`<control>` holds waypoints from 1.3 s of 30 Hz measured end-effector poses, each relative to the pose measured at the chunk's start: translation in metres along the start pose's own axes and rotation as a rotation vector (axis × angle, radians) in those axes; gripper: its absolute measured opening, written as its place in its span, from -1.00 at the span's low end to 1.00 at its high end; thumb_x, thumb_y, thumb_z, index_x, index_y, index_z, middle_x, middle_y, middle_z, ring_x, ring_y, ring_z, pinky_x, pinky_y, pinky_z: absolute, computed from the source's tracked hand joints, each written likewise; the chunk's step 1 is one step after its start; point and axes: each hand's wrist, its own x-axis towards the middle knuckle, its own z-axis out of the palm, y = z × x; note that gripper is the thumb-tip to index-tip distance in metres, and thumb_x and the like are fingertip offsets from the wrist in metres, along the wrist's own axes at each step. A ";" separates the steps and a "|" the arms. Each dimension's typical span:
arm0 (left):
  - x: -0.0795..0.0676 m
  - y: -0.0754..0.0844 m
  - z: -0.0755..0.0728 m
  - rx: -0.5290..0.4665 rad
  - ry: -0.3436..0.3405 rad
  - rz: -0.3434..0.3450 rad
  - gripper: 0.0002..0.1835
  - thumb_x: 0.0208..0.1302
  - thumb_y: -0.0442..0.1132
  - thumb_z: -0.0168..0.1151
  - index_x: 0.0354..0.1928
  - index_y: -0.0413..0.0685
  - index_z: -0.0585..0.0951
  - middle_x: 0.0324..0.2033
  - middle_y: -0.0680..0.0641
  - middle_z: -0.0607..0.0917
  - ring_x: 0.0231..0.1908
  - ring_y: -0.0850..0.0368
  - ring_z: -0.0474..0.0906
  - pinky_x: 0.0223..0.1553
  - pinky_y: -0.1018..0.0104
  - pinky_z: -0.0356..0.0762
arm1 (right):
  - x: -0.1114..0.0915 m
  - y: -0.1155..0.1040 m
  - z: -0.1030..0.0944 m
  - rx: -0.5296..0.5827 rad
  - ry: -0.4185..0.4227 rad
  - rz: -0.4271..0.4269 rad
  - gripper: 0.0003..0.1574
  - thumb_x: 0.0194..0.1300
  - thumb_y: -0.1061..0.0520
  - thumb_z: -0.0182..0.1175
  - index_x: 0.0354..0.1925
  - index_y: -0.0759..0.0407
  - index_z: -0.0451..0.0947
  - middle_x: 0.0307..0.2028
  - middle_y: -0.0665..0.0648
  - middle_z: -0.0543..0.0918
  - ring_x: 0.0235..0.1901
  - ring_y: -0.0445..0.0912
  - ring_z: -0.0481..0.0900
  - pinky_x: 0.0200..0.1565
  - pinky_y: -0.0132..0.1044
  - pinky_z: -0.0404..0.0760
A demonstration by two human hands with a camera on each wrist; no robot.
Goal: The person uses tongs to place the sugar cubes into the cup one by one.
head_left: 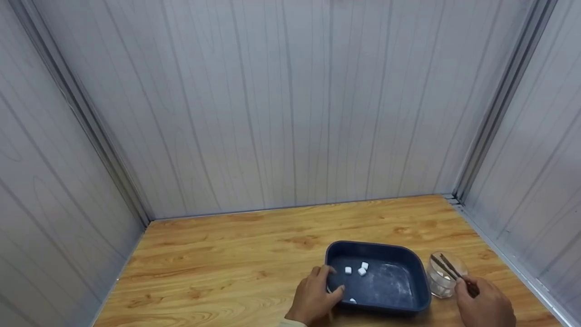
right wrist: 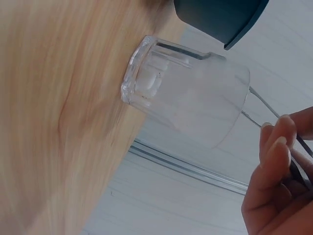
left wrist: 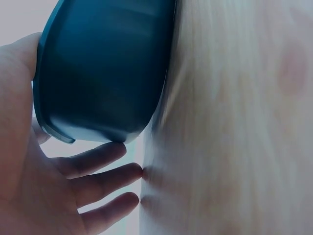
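Observation:
My left hand [head_left: 314,293] grips the left end of a dark blue rectangular dish [head_left: 379,306], thumb over the rim; some fingers stay outside the wall [left wrist: 98,161]. White cubes [head_left: 361,271] lie in the dish, most of them left of its middle, and a white bit [head_left: 352,300] shows by the near wall. My right hand [head_left: 485,302] pinches metal tweezers [head_left: 447,267]. Their two tips are apart over the mouth of a clear drinking glass [head_left: 439,284], with nothing seen between them. White cubes [right wrist: 150,81] rest at the bottom of the upright glass.
The glass stands close to the right end of the dish on a wood-grain table [head_left: 218,263]. Pale panel walls [head_left: 272,113] rise behind the table and on both sides. A metal strip [head_left: 513,259] runs along the right edge.

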 end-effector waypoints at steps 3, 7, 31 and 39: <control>-0.001 -0.002 0.001 0.010 0.033 0.036 -0.61 0.04 0.26 0.20 -0.14 0.33 0.46 -0.16 0.13 0.48 -0.31 0.21 0.45 -0.23 0.19 0.44 | -0.002 -0.003 0.000 0.033 0.039 -0.026 -0.75 0.08 0.08 0.25 -0.30 0.22 0.66 -0.37 0.24 0.66 -0.34 0.20 0.61 -0.35 0.01 0.47; -0.002 -0.004 0.002 0.036 0.066 0.081 -0.62 0.02 0.26 0.21 -0.19 0.32 0.44 -0.17 0.16 0.45 -0.37 0.23 0.42 -0.27 0.21 0.40 | -0.005 -0.008 0.003 0.081 0.093 -0.098 -0.78 0.05 0.10 0.28 -0.32 0.19 0.67 -0.37 0.24 0.67 -0.35 0.21 0.61 -0.36 0.05 0.46; -0.002 -0.003 0.001 0.022 0.048 0.084 -0.61 -0.07 0.22 0.28 -0.26 0.29 0.40 -0.16 0.17 0.39 -0.44 0.25 0.36 -0.37 0.32 0.38 | -0.020 -0.030 0.036 0.140 0.098 -0.395 -0.84 -0.11 0.20 0.40 -0.43 0.14 0.65 -0.50 -0.01 0.64 -0.47 -0.08 0.60 -0.41 -0.44 0.44; -0.004 -0.003 0.002 0.054 0.084 0.134 -0.60 -0.08 0.23 0.29 -0.27 0.31 0.38 -0.16 0.17 0.38 -0.53 0.27 0.31 -0.48 0.36 0.31 | -0.026 -0.033 0.046 0.137 0.072 -0.437 -0.84 -0.13 0.18 0.41 -0.44 0.11 0.67 -0.54 -0.07 0.61 -0.51 -0.15 0.56 -0.43 -0.35 0.45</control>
